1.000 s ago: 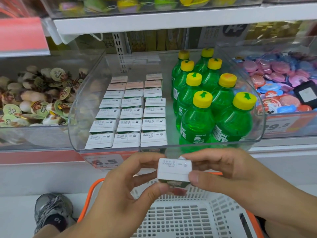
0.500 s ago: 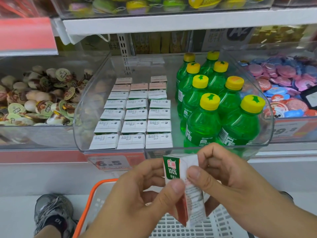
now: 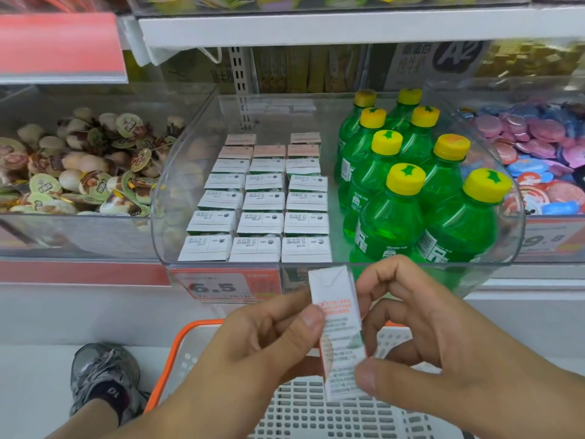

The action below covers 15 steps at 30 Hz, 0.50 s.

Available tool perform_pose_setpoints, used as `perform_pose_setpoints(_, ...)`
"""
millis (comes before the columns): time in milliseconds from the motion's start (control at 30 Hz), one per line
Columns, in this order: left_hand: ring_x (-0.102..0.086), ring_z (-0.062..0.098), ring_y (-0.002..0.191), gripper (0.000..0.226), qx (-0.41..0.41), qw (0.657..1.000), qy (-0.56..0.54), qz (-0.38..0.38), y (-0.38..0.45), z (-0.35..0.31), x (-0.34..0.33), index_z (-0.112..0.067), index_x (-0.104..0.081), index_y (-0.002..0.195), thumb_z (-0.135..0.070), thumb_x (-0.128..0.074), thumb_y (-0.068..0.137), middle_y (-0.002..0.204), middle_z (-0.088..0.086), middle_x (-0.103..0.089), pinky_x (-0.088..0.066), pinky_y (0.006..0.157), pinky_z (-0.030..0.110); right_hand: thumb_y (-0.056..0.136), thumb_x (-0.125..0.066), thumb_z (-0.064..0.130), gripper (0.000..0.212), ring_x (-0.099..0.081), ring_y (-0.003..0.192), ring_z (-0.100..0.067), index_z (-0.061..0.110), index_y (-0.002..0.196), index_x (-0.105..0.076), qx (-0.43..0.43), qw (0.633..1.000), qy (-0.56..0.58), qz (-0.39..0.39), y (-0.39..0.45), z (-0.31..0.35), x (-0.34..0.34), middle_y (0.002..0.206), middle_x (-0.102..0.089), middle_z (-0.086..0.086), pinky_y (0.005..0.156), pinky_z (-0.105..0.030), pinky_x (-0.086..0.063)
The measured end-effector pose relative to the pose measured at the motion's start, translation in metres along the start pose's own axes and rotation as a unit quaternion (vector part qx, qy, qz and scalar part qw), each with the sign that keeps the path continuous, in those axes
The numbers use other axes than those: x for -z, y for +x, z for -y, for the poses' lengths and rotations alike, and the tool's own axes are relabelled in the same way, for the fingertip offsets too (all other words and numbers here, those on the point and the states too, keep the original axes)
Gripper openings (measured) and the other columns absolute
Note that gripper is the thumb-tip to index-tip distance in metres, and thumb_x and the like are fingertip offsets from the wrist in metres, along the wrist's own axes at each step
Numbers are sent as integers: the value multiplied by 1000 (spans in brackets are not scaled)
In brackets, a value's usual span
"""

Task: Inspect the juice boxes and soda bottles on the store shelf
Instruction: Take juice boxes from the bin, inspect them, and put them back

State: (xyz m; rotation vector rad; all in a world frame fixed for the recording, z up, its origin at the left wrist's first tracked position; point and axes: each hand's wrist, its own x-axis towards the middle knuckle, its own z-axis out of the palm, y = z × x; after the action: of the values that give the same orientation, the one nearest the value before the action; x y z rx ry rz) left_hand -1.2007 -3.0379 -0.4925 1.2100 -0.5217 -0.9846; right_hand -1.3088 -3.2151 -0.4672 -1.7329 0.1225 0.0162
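A: Okay, hands first?

B: Left hand [image 3: 253, 350] pinches the juice box [image 3: 337, 331] with thumb on its near face, fingers curled behind. Right hand [image 3: 437, 337] grips it too, thumb at the lower end, fingers curled round the right side. Box stands roughly upright, tilted a bit, printed side panel facing the camera, held in front of the shelf and above the basket [image 3: 196, 340].

A: Shelf stock?

B: Clear bin [image 3: 177, 172] on the shelf. Left part: juice boxes [image 3: 259, 204] in three neat columns, tops up, date print showing. Right part: green soda bottles [image 3: 408, 198] with yellow caps, two columns, upright, touching each other.

A: Surroundings?

B: Price tag [image 3: 218, 286] reading 6.5 on the bin's near edge, just left of the held box. Left bin holds small round snack cups [image 3: 79, 166] piled loose; right bin holds pink and blue cups [image 3: 538, 153]. Basket is white with an orange rim. A sneaker [image 3: 101, 375] on the floor, lower left.
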Motion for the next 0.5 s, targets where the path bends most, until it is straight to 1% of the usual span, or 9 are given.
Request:
perform_pose_setpoints(100, -68, 33, 111, 37, 10, 1000, -15, -11, -1, 0, -2, -11, -68, 123, -22, -56, 90, 119, 17, -70, -57, 82, 33, 62, -87, 29, 52, -62, 85, -21, 40, 101, -55, -9, 1000, -11, 4, -1, 2, -1, 105, -58, 4, 66, -37, -59)
perform_pose_setpoints(167, -70, 36, 105, 38, 12, 998, -17, -51, 0, 2, -1, -8, -71, 117, -25, -66, 83, 111, 21, -72, -59, 76, 36, 58, -90, 34, 57, -64, 87, -20, 42, 103, -55, -13, 1000, -17, 1, 0, 3, -2, 106, -60, 6, 66, -35, -58)
perform_pose_setpoints(200, -71, 37, 99, 41, 13, 996, -17, -81, 0, 3, -1, -8, -73, 111, -30, -75, 76, 106, 23, -73, -60, 73, 39, 56, -91, 38, 60, -65, 89, -19, 43, 104, -55, -20, 1000, -16, -4, -1, 2, -3, 105, -61, 8, 66, -33, -58)
perform_pose_setpoints(267, -72, 37, 85, 57, 7, 991, 10, -131, 0, 6, 0, -14, -75, 98, -40, -91, 50, 97, 25, -73, -61, 74, 48, 53, -93, 44, 62, -68, 90, -19, 43, 104, -58, -38, 999, -7, -15, -1, 1, -6, 105, -65, 9, 67, -31, -57)
perform_pose_setpoints(300, -71, 36, 79, 66, 3, 989, 26, -144, 1, 7, 0, -17, -74, 93, -46, -95, 38, 94, 24, -73, -60, 74, 50, 52, -93, 44, 60, -69, 90, -20, 43, 103, -60, -44, 999, 1, -18, 0, 0, -7, 105, -67, 7, 67, -31, -56)
perform_pose_setpoints(333, -70, 34, 75, 69, -1, 987, 35, -154, 1, 8, -1, -18, -74, 92, -49, -96, 33, 92, 23, -73, -61, 71, 49, 52, -92, 42, 56, -70, 90, -21, 42, 100, -62, -50, 999, 10, -19, 0, 0, -7, 104, -70, 5, 67, -31, -56)
perform_pose_setpoints(367, -70, 33, 73, 67, -6, 986, 37, -162, 1, 7, -3, -19, -73, 92, -47, -95, 35, 91, 22, -72, -61, 66, 47, 53, -90, 38, 52, -71, 89, -23, 41, 98, -64, -54, 998, 28, -20, 1, 0, -7, 102, -72, 4, 67, -31, -56)
perform_pose_setpoints(433, -69, 30, 68, 53, -21, 985, 30, -166, 2, 4, -6, -18, -74, 95, -41, -89, 50, 91, 25, -70, -59, 56, 41, 55, -83, 26, 45, -69, 83, -27, 39, 96, -69, -65, 995, 76, -23, 4, 1, -5, 100, -75, 0, 65, -32, -55)
perform_pose_setpoints(500, -67, 30, 64, 41, -41, 986, 25, -159, 3, 1, -10, -17, -75, 96, -35, -85, 62, 90, 28, -67, -58, 54, 42, 55, -76, 19, 47, -65, 81, -33, 37, 98, -72, -75, 991, 111, -28, 6, 3, -3, 101, -76, -7, 66, -40, -51)
